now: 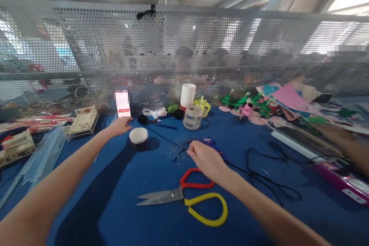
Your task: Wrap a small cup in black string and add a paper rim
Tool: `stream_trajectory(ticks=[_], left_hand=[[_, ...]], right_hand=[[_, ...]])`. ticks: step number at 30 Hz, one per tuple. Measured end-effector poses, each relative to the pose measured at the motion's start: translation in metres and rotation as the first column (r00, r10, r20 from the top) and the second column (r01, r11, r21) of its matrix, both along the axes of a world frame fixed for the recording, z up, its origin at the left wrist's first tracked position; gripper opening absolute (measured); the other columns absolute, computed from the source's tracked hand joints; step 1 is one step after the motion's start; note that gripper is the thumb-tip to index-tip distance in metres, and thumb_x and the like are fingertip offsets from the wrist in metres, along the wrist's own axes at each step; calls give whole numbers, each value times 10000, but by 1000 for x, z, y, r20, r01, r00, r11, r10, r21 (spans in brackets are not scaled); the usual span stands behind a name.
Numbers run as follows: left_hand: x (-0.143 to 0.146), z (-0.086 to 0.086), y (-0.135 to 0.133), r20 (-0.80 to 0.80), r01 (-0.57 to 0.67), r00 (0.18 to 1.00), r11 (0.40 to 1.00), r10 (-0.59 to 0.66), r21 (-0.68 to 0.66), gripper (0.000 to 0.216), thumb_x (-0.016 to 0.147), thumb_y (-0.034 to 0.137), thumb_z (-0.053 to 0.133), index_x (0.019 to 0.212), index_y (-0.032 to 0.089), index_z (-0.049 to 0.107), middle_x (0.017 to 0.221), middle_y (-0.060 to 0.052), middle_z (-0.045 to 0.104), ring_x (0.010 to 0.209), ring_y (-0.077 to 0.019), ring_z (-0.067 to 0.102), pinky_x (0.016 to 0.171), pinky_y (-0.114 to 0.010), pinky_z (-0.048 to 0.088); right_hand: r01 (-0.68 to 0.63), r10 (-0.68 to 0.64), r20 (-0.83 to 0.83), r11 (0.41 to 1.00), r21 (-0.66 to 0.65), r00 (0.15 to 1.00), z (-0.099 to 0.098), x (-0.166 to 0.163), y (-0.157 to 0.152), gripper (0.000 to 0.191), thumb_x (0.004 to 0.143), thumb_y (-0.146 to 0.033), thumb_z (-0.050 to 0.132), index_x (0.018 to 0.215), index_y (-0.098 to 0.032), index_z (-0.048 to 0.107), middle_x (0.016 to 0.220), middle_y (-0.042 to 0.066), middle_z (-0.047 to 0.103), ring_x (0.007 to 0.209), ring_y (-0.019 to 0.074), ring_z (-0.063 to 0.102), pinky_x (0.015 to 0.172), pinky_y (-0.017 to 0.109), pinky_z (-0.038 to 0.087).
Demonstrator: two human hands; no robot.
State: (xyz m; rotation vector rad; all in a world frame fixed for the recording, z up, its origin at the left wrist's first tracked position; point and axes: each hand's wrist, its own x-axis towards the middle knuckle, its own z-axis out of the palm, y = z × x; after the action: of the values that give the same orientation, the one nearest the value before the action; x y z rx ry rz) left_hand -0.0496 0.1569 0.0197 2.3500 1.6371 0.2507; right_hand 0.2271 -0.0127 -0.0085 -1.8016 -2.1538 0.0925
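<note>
My left hand (120, 126) hovers in front of a lit phone (123, 103), its fingers apart and nothing visible in them. Just right of it sit a white paper cup (138, 135) with a dark lower part and a black yarn ball (142, 119). A strand of black yarn (164, 137) runs from the ball across the blue table to my right hand (203, 155), which pinches it near its loose end. Behind that hand lies a blue glue gun (206, 140). Large scissors (173, 195) with red and yellow handles rest open in front.
Wooden miniature beds (83, 121) and clear strips (46, 153) lie left. A stack of white cups (188, 94), a clear jar (192, 118) and green-and-pink crafts (246, 105) stand behind. A black cable (259, 177) loops at right, near another person's blurred hand (337, 136).
</note>
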Motion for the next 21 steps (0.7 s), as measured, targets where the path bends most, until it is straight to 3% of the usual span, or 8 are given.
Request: stream_trajectory(ticks=[2,5,8,12,17,21], left_hand=[[14,-3,15,-29,21,999,1000,-20,18,306,826,286,490,1097,143,494,1106,-81,530,940,-198,544,788,-406,463],[34,-10,33,-52,62,997,997,-60,36,312,829,286,487,1109,148,486,1117,-82,521,948,-200,539,785,-406,465],[48,-10,46,-64,113,992,993,-111,22,304,827,286,489,1097,147,494,1100,-78,530,934,-197,545,777,-397,469],[62,-5,58,-26,200,979,980,-200,10,292,828,296,486,1077,146,509,1088,-72,540,933,-200,546,783,-397,464],[82,-13,62,47,327,945,944,-324,-53,492,623,283,675,1088,184,551,936,-11,635,856,-189,582,737,-263,451],[98,-23,67,36,356,934,933,-354,-58,542,590,231,683,1114,196,547,953,-4,637,887,-200,574,760,-255,429]], right_hand=[[87,-85,-42,995,52,996,-2,6,-7,141,797,-161,414,686,-183,498,650,42,580,610,177,568,519,261,371],[51,-39,-176,997,65,984,-12,6,-16,125,736,-99,428,765,-192,507,664,16,595,610,160,581,551,257,417],[54,-36,-270,997,59,962,-20,4,-17,124,769,-139,418,700,-195,503,651,21,599,614,160,579,570,265,434],[80,-58,-307,995,59,950,-21,7,-13,218,819,-234,393,613,-199,455,529,-2,533,489,139,516,477,243,391],[66,-26,-327,992,110,945,-26,11,-11,304,842,-304,356,555,-209,389,471,-22,477,423,115,452,402,223,325],[52,-11,-442,995,81,897,-29,11,-13,256,833,-287,374,636,-200,514,578,10,575,528,134,539,483,231,410]])
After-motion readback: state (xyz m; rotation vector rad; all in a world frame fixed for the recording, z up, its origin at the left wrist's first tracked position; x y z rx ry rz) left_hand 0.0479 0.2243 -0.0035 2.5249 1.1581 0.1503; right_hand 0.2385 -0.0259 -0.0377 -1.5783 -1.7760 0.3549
